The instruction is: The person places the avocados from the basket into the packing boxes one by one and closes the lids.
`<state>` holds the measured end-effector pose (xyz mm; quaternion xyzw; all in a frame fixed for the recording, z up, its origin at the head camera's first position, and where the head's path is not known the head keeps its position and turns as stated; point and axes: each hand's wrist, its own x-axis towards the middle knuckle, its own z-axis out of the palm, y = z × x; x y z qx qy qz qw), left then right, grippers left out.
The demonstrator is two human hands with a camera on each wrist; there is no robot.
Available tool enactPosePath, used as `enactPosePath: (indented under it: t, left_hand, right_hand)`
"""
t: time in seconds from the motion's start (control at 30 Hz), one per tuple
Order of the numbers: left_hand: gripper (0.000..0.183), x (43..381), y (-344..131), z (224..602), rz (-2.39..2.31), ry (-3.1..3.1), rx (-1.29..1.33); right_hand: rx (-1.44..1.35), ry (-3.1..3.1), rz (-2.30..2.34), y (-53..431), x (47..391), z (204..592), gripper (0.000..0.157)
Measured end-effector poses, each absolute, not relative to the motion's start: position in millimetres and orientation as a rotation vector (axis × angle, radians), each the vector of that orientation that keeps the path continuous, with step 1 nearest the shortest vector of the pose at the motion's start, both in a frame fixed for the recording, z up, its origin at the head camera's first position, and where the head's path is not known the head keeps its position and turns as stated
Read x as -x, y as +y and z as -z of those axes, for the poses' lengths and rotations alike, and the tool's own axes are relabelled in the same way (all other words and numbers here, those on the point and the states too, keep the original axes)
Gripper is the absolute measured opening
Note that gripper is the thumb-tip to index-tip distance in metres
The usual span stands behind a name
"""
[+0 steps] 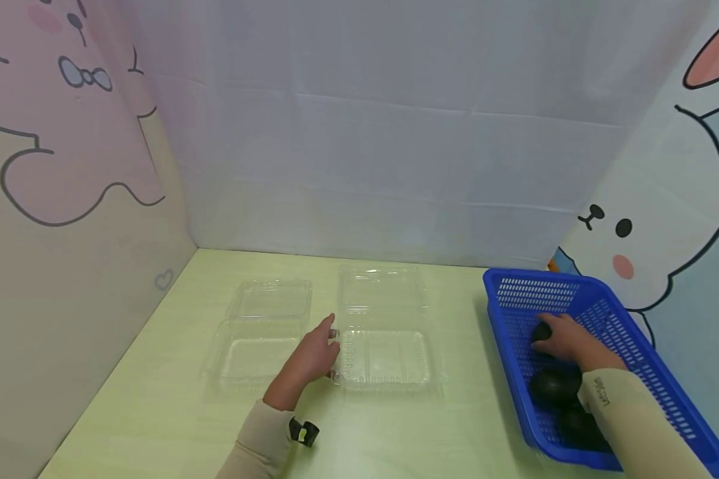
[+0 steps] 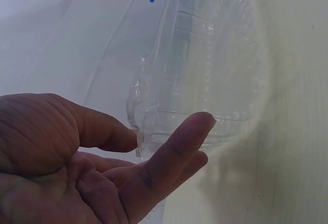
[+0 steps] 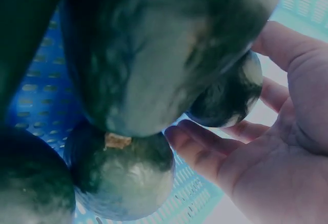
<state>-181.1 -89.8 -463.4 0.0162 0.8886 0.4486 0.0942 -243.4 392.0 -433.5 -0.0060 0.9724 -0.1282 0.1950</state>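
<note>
While the left hand (image 1: 313, 352), fingers out straight, touched a clear box (image 1: 386, 356) on the surface (image 1: 443, 432), the right hand (image 1: 568, 339) pinched a dark fruit (image 1: 541, 331) in the blue basket (image 1: 517, 379), so this looked like the picking step, and the next move likely needed a firm lift.

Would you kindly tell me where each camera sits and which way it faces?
Head: head-worn, facing forward and down at clear containers and a blue basket; left hand, right hand and sleeves show.
Left wrist: wrist-worn, facing one container's edge; left hand shows.
Right wrist: wrist-worn, facing dark rounded objects in the basket; right hand shows.
Head and right wrist share the basket and right hand.
</note>
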Motion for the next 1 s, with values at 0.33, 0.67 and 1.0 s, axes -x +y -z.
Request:
enactPosePath:
  t: [0.33,0.67,1.0]
  left_hand:
    - [0.062,183,-91,465,-1.328,2.627,-0.053]
    - [0.063,183,-92,463,-1.328,2.613,-0.033]
    - [0.063,183,-91,465,-1.340,2.604,-0.028]
  right_hand:
    - [0.013,2.751,0.334,388,242,432,0.069]
    - [0.018,2.742,0.333,389,240,430,0.067]
    - [0.050,2.804,0.343,395,236,411,0.066]
